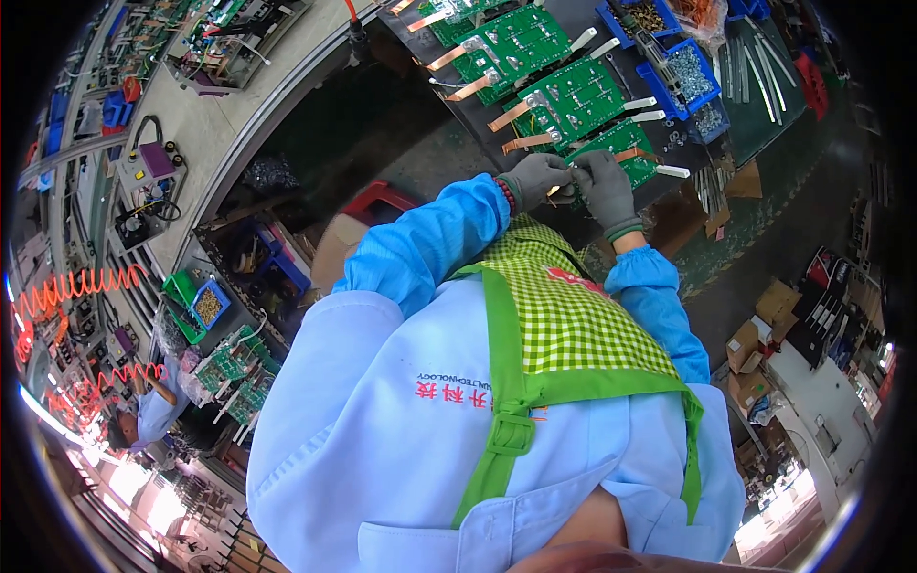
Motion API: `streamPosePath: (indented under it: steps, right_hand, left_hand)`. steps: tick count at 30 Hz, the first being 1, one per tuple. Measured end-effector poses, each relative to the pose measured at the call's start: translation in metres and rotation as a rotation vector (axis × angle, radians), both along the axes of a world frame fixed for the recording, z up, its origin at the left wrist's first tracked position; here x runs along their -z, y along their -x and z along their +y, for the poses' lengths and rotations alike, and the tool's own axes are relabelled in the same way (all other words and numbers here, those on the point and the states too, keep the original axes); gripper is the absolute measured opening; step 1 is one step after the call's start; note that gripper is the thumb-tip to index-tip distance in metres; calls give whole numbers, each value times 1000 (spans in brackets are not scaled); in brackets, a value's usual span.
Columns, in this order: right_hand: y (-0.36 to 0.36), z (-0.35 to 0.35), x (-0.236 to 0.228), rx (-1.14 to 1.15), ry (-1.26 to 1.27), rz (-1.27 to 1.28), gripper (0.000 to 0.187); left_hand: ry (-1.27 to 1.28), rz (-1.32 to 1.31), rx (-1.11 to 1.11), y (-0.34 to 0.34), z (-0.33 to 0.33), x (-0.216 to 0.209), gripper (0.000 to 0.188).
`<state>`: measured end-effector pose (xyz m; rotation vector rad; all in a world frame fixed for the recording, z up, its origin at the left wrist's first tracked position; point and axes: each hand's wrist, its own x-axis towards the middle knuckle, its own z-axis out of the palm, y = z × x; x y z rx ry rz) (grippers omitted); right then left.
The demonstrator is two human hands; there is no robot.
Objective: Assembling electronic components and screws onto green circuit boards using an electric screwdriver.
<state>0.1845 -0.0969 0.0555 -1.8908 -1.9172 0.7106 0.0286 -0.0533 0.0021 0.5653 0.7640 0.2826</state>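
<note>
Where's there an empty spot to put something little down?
The pale bench at left looks bare between the device with the purple block and the electronics farther up the picture. On the dark bench, a narrow gap lies between the green boards and blue bins. It's crowded around the right hand.

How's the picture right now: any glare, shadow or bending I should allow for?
Head view: green boards, left hand and right hand fairly well lit, but fine detail there too small to tell; head view again: white glare at lower left and right, grey table at left bent by the lens, deep shadow between it and the boards.
</note>
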Motion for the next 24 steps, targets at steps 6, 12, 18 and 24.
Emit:
streamPosePath:
  steps: [6,12,18,24]
  right_hand:
    - [6,-7,-13,130,-38,5,17]
    - [9,-5,-12,116,-66,-23,16]
    - [11,-8,-1,102,-159,-5,13]
    - [7,-10,2,8,-321,36,11]
  left_hand:
    - [45,-11,-20,-2,-1,2,12]
    - [17,-12,-11,-2,-2,1,12]
    - [-90,42,59,1,4,1,13]
    - [-360,-60,81,4,3,26,13]
